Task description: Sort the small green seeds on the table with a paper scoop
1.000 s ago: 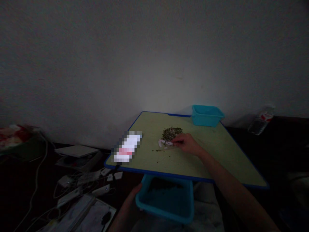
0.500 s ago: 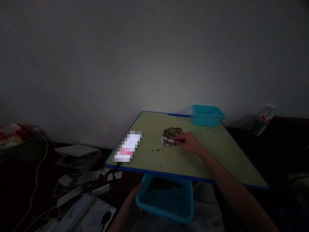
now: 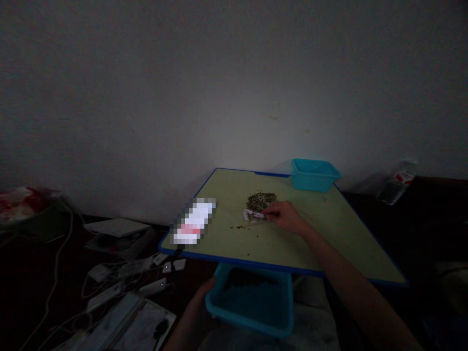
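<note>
My right hand is closed in a pinch on a small pale pink-and-white piece, perhaps a packet or card; its kind is unclear in the dim light. This piece lies at the near edge of a pile of small brownish-green grains on the table. A few loose grains lie closer to me. Below the table's front edge, my left hand grips the left side of a blue plastic basin. Dark contents show at its far end. Most of the left fingers are hidden.
A second blue basin stands at the table's back right corner. The bright, blurred-out screen of a phone is at the left edge. Cables and power strips clutter the floor at left; a plastic bottle leans at right.
The pale piece in my right hand has shifted slightly and changed its tilt. A single grain near the front edge has moved a little right. My left hand and the basin have stayed put.
</note>
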Available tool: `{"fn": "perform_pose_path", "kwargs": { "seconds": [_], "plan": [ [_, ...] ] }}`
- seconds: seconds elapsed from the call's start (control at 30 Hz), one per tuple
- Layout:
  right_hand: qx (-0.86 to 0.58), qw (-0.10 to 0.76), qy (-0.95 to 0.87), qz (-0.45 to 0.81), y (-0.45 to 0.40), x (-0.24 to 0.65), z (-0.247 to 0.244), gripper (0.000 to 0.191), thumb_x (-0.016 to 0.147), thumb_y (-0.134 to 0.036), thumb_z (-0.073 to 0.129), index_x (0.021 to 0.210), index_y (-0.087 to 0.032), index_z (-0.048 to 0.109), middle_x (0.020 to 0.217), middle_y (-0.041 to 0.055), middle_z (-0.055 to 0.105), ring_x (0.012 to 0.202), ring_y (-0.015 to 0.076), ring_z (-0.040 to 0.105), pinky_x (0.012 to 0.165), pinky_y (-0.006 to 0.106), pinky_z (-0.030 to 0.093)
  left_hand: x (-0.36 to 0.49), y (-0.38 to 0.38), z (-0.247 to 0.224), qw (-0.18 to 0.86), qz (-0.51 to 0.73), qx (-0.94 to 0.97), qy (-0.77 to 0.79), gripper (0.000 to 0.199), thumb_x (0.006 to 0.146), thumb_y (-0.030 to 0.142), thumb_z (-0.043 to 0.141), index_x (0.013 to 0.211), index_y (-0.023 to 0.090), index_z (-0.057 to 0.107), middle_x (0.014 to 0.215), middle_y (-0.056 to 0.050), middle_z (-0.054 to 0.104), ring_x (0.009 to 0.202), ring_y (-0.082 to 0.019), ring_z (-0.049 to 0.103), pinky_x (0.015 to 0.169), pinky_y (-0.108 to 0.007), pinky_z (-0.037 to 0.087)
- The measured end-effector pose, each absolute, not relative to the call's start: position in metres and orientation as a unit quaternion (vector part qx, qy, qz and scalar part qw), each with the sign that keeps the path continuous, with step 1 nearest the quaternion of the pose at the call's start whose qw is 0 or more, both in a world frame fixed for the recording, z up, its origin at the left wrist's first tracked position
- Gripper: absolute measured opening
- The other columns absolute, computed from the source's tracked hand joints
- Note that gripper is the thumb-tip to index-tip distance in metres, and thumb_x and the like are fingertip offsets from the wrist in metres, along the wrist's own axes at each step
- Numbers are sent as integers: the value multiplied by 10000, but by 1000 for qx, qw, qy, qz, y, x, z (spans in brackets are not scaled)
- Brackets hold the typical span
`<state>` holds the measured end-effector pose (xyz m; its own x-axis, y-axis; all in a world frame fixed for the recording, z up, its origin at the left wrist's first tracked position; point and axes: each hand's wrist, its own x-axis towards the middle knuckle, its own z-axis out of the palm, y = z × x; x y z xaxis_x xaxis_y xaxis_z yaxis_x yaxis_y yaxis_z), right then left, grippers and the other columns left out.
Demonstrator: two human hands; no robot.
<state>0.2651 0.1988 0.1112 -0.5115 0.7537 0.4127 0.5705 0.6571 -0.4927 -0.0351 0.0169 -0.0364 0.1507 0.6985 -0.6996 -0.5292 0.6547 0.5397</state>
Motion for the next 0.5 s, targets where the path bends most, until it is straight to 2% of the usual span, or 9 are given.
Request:
{"fn": "perform_pose_path", "kwargs": {
  "seconds": [0.17, 0.3, 0.5],
  "plan": [
    [-384, 306, -859, 146, 198, 264, 111, 252, 849, -90, 686, 992, -230, 840, 852, 37, 797, 744, 168, 697, 692, 251, 477, -33, 17, -35, 739, 428, 81, 514, 665, 776, 597, 707, 1309, 212, 605, 943, -81, 828, 934, -319, 743, 858, -477, 570],
    [-384, 305, -859, 145, 196, 262, 113, 275, 850, -67, 671, 986, -238, 837, 874, 32, 801, 767, 170, 705, 722, 260, 485, -28, 16, -27, 754, 429, 98, 488, 612, 761, 595, 720, 1192, 163, 680, 801, -76, 822, 772, -292, 734, 740, -425, 581],
    [-380, 296, -868, 121, 195, 260, 112, 252, 860, -78, 678, 998, -218, 834, 890, 49, 803, 778, 173, 702, 729, 262, 481, -30, 16, -33, 744, 428, 82, 507, 643, 745, 581, 750, 1243, 187, 654, 844, -69, 823, 901, -310, 745, 769, -411, 576]
  ]
}}
